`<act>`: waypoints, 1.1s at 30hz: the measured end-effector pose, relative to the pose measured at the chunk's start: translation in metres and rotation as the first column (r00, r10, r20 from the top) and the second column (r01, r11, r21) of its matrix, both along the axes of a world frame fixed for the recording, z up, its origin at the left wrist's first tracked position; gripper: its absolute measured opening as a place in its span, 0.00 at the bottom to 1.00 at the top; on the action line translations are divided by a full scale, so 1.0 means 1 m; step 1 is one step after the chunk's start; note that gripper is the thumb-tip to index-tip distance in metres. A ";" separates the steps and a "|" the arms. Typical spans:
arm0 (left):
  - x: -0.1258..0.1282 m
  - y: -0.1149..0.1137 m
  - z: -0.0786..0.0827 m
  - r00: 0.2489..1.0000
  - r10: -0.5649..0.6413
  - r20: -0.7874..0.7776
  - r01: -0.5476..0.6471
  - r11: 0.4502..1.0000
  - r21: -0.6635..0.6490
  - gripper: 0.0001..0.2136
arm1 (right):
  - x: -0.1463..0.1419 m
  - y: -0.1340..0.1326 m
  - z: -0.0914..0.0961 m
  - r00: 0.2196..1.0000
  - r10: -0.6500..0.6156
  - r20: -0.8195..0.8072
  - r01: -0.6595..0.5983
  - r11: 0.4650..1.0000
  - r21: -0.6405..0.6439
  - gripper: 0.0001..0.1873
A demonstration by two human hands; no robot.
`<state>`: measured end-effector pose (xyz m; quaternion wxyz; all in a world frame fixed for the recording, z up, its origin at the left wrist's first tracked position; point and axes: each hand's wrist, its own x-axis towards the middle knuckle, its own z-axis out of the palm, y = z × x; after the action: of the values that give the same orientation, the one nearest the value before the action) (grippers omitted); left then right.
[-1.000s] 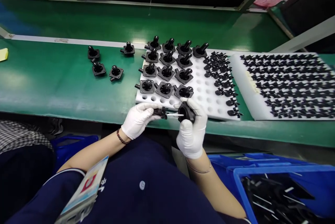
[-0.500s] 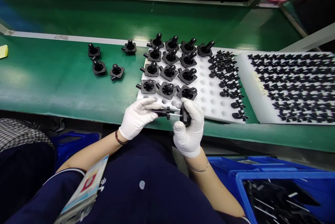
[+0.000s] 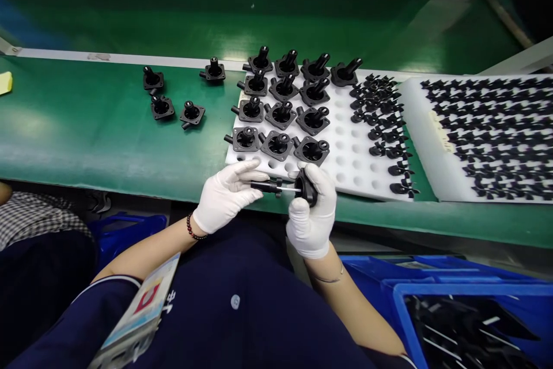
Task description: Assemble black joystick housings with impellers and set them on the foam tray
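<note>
Item 1: my white-gloved left hand [image 3: 227,195], fingers pinching a slim black plastic shaft [image 3: 265,186]. Item 2: my white-gloved right hand [image 3: 311,220], fingers gripping a black plastic flanged housing [image 3: 306,187], above a white foam tray [image 3: 358,176].

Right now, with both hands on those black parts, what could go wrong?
The thin pin between the black stem in the left hand and the housing in the right hand might bend if they go off line. A slip could drop a part on the foam tray, disturbing the housings there.
</note>
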<state>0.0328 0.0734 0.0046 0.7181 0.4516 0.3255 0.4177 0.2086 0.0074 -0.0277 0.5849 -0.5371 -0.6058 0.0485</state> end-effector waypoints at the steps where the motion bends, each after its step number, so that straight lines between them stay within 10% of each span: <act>1: 0.000 0.000 0.000 1.000 0.002 0.003 -0.002 1.000 0.007 0.25 | 0.000 0.000 -0.001 1.000 0.006 -0.018 -0.006 1.000 -0.016 0.30; 10: -0.001 0.005 -0.001 0.997 -0.022 0.068 0.029 0.995 -0.096 0.23 | 0.006 0.004 0.011 0.965 -0.021 0.263 -0.002 0.996 0.088 0.35; 33: 0.001 -0.003 -0.002 0.998 -0.008 0.055 0.009 1.000 -0.024 0.19 | 0.000 0.001 0.012 0.964 -0.092 0.248 0.058 0.989 0.139 0.35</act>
<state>0.0337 0.0709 0.0029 0.7340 0.4326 0.3088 0.4228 0.2086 0.0080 -0.0160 0.5378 -0.5223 -0.6566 -0.0825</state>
